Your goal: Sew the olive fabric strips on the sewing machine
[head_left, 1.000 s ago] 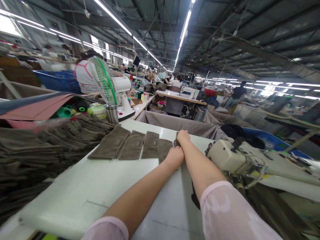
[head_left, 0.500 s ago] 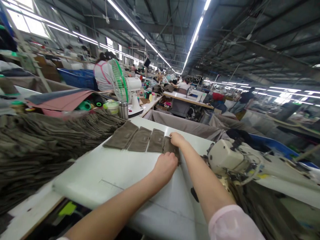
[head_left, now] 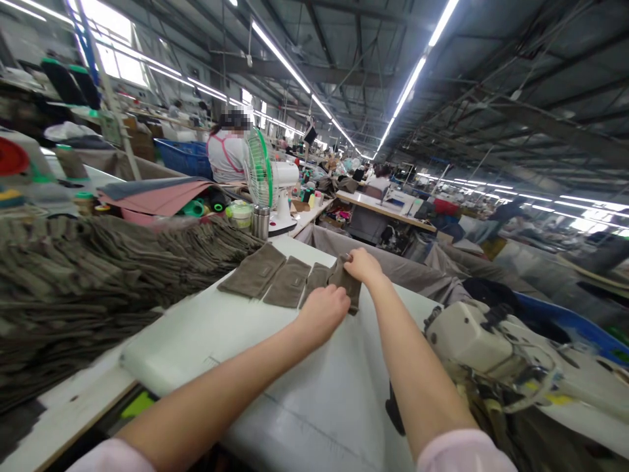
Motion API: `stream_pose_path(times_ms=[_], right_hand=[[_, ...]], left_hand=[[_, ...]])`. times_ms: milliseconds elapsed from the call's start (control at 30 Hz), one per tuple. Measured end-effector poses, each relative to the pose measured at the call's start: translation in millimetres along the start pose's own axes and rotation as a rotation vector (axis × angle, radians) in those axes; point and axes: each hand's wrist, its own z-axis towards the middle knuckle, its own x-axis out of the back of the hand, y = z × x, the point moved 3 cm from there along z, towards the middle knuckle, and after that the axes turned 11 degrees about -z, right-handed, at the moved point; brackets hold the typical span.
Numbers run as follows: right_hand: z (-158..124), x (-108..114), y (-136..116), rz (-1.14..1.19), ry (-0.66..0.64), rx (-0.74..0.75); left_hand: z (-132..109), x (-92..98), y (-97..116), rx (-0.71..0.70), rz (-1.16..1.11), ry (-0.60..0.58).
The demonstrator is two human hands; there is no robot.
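— Change since before?
— Fabric piece [head_left: 350, 288], flat earlier, now lifts off the worktop [head_left: 196, 334] beside the other pieces [head_left: 255, 270].
— Hands?
— Right hand [head_left: 362, 265] pinches its far edge. Left hand [head_left: 324, 313], fingers curled, closes on its near edge.

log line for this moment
left hand on third cloth piece | right hand pinching end cloth piece | cloth stack left | sewing machine right

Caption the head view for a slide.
Left hand and right hand hold a brown fabric piece on the white table.
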Motion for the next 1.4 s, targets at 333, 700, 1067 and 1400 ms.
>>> stream_pose_path(times_ms=[333, 700, 1067, 1400], right_hand=[[22.9, -38.0, -56.9, 0.056, -0.078, 0.116], [43.8, -7.5, -84.8, 0.221, 0.019, 0.209], [22.8, -65.1, -93.5, 0.354, -0.344, 0.156], [-26.3, -82.0, -69.6, 0.490, -0.275, 0.166]], left_hand=[[0.1, -28.6, -42.6, 0.119, 0.009, -0.072], [-32.6, 29.6, -66.9, 0.321, 0.015, 0.035], [-101.0, -17.9, -44.3, 0.267, -0.092, 0.089], [-128.5, 12.8, -83.9, 0.546, -0.336, 0.371]])
